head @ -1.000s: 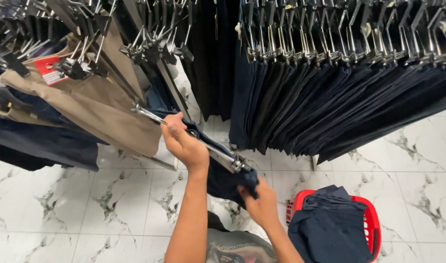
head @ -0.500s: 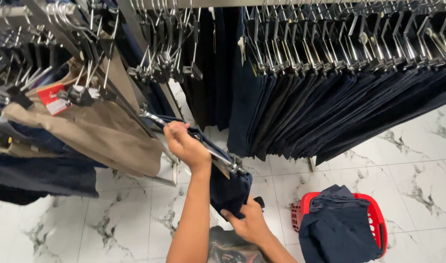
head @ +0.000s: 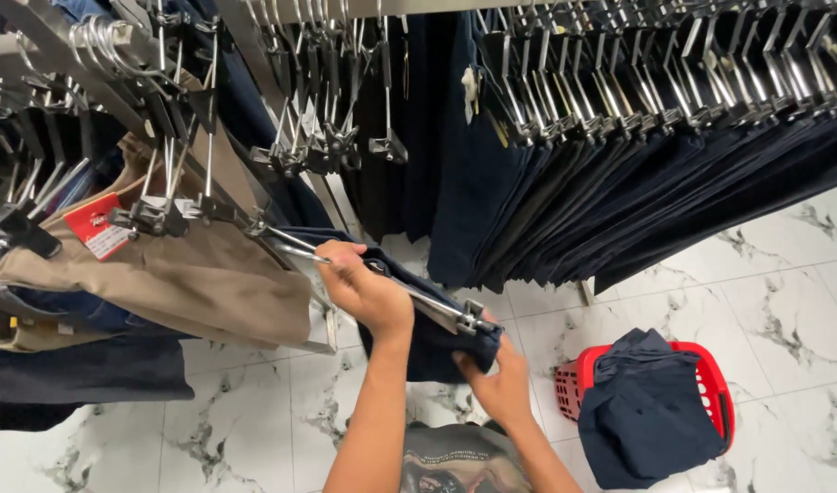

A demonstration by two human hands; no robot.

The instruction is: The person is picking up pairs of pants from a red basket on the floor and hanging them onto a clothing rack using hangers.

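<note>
navy trousers [head: 427, 342] want pinching taut: left hand [head: 368, 292] grips the clip hanger [head: 409, 297], right hand [head: 500, 383] clasps the fabric edge.

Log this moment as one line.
left hand: grips metal clip hanger | right hand: pinches dark navy trousers at clip | red basket: on floor

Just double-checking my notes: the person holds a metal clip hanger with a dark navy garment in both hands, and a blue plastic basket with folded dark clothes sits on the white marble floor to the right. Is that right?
Not quite: the plastic basket is red, not blue, as the head view shows. The rest stands: the left hand and right hand hold the metal clip hanger with the dark navy garment, and folded dark clothes fill the basket on the white marble floor.
</note>
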